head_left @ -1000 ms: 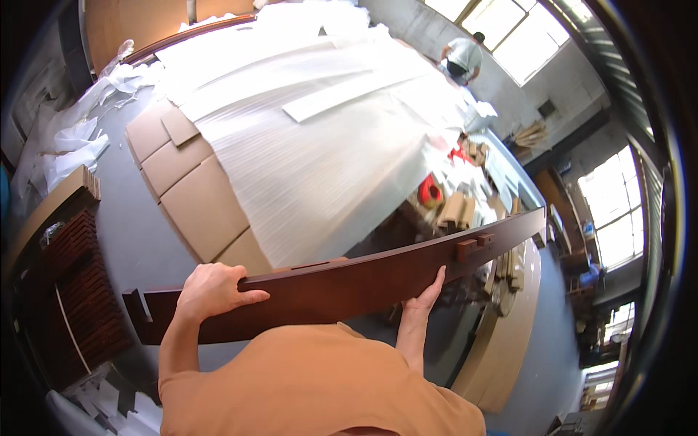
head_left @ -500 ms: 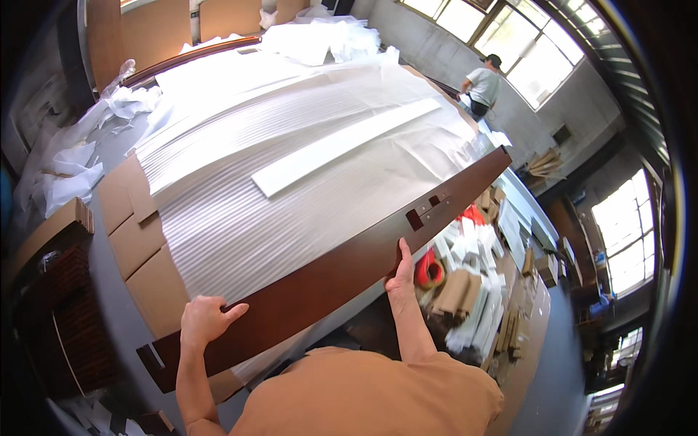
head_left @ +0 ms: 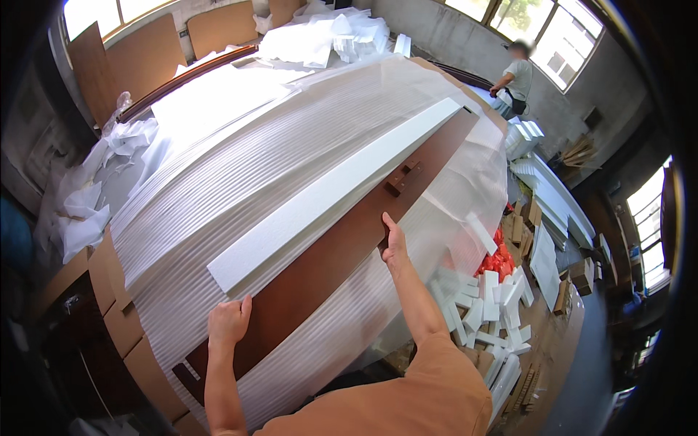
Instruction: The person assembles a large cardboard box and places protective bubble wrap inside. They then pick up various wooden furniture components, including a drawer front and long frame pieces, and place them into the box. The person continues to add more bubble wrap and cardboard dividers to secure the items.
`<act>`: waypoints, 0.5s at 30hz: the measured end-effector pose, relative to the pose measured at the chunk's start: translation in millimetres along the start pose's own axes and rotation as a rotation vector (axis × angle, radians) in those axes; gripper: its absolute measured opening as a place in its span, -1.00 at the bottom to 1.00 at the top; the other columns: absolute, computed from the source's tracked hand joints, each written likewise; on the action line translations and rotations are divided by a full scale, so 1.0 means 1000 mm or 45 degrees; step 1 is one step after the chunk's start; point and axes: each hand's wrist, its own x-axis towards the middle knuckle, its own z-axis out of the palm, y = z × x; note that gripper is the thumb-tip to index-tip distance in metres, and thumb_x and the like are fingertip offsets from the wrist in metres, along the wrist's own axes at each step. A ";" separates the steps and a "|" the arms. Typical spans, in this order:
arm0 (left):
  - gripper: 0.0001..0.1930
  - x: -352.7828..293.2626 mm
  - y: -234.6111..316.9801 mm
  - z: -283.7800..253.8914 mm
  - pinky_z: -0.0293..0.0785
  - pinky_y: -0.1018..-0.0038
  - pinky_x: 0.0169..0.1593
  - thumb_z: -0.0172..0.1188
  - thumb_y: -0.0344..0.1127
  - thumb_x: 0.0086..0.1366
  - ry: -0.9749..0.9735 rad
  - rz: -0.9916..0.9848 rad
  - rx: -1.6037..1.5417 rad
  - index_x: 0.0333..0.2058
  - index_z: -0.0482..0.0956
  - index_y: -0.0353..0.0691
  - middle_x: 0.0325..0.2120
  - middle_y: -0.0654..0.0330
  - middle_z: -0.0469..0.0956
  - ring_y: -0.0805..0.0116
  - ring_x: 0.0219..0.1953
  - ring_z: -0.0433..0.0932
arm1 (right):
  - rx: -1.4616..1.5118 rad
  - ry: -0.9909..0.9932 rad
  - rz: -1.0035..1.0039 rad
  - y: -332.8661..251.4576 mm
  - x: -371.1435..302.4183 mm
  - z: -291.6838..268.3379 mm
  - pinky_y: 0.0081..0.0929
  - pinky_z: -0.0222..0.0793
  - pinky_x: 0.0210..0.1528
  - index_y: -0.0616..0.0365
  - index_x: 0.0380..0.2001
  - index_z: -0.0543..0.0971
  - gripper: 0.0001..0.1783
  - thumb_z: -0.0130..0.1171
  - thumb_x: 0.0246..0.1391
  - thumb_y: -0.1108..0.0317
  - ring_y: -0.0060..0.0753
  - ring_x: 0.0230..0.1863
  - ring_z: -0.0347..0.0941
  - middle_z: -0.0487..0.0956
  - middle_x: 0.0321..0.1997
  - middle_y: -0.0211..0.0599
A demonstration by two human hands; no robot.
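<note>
A long dark red-brown wooden board (head_left: 313, 287) lies slantwise before me, low over or on the ribbed white foam sheeting (head_left: 378, 309). My left hand (head_left: 230, 320) is closed on its upper edge near the near-left end. Farther along, my right hand (head_left: 393, 240) grips the lower edge, thumb on top and fingers hidden beneath. Dark cutouts and small holes show near the board's far end, and a slot at the near end. Alongside the board's far edge runs a flat white foam strip (head_left: 327, 200).
Cardboard (head_left: 120, 316) edges the stack at left. White foam offcuts (head_left: 491, 305) and a red plastic bag (head_left: 497, 258) lie at right. Crumpled white wrapping (head_left: 320, 36) is heaped at the back. Another person (head_left: 515, 80) stands at the far right, by the windows.
Both hands have carried the board forward and lowered it over the foam sheeting, beside the white strip. The view has shifted, and the other person has turned.
</note>
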 end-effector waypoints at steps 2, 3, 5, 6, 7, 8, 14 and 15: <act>-0.47 0.038 0.011 0.011 0.41 0.12 -0.38 -0.13 -0.02 0.27 0.006 0.007 0.014 -0.68 0.53 -0.31 -0.66 -0.11 0.48 -0.10 -0.52 0.49 | -0.024 -0.032 -0.011 -0.008 0.033 0.003 -0.41 0.37 -0.08 0.29 -0.15 0.46 -0.61 0.15 0.04 0.22 -0.31 -0.12 0.43 0.51 -0.12 -0.27; -0.47 0.056 0.014 0.017 0.41 0.12 -0.37 -0.14 -0.02 0.27 0.002 0.004 0.023 -0.68 0.53 -0.31 -0.65 -0.11 0.49 -0.09 -0.51 0.49 | -0.040 -0.016 0.011 -0.008 0.049 0.004 -0.41 0.37 -0.08 0.30 -0.15 0.45 -0.60 0.14 0.04 0.21 -0.30 -0.12 0.43 0.50 -0.12 -0.27; -0.48 0.075 0.015 0.050 0.42 0.12 -0.36 -0.15 -0.03 0.28 -0.005 0.018 0.012 -0.66 0.54 -0.30 -0.63 -0.10 0.50 -0.09 -0.51 0.50 | -0.052 -0.055 0.017 -0.004 0.087 -0.020 -0.36 0.26 0.04 0.35 -0.07 0.41 -0.48 0.16 0.03 0.15 -0.30 -0.01 0.36 0.45 -0.02 -0.23; -0.49 0.084 0.003 0.072 0.42 0.12 -0.36 -0.15 -0.03 0.28 0.006 0.010 0.009 -0.65 0.54 -0.29 -0.63 -0.10 0.50 -0.08 -0.51 0.50 | -0.137 0.038 -0.016 0.005 0.098 -0.025 -0.38 0.24 0.06 0.33 -0.06 0.41 -0.47 0.15 0.03 0.12 -0.30 0.01 0.34 0.45 0.00 -0.24; -0.49 0.085 -0.010 0.087 0.42 0.12 -0.37 -0.15 -0.03 0.28 0.024 -0.022 -0.012 -0.64 0.55 -0.28 -0.63 -0.09 0.50 -0.08 -0.51 0.50 | -0.250 0.116 -0.042 0.014 0.105 -0.020 -0.40 0.22 0.07 0.31 -0.04 0.40 -0.46 0.14 0.04 0.10 -0.31 0.02 0.33 0.44 0.01 -0.24; -0.51 0.089 -0.013 0.095 0.42 0.12 -0.39 -0.13 -0.03 0.28 0.051 0.033 -0.037 -0.64 0.54 -0.27 -0.63 -0.08 0.50 -0.07 -0.52 0.50 | -0.349 0.209 -0.068 0.023 0.110 -0.022 -0.43 0.19 0.09 0.29 -0.03 0.40 -0.45 0.13 0.04 0.07 -0.32 0.04 0.32 0.43 0.03 -0.25; -0.74 0.078 -0.042 0.085 0.38 0.19 -0.35 -0.02 -0.16 0.25 0.433 -0.021 -0.413 -0.49 0.46 -0.22 -0.47 0.01 0.48 -0.03 -0.41 0.46 | -0.414 0.038 0.157 0.025 0.084 -0.026 -0.36 0.24 0.06 0.20 -0.05 0.42 -0.40 0.13 0.00 -0.07 -0.26 0.00 0.33 0.44 -0.02 -0.30; -0.79 0.064 -0.047 0.072 0.39 0.21 -0.31 0.01 -0.19 0.23 0.419 -0.091 -0.462 -0.44 0.48 -0.21 -0.43 0.05 0.49 -0.01 -0.38 0.47 | -0.359 -0.027 0.211 0.027 0.080 -0.034 -0.32 0.27 0.05 0.16 -0.07 0.43 -0.46 0.11 0.03 -0.04 -0.25 -0.01 0.33 0.46 -0.06 -0.25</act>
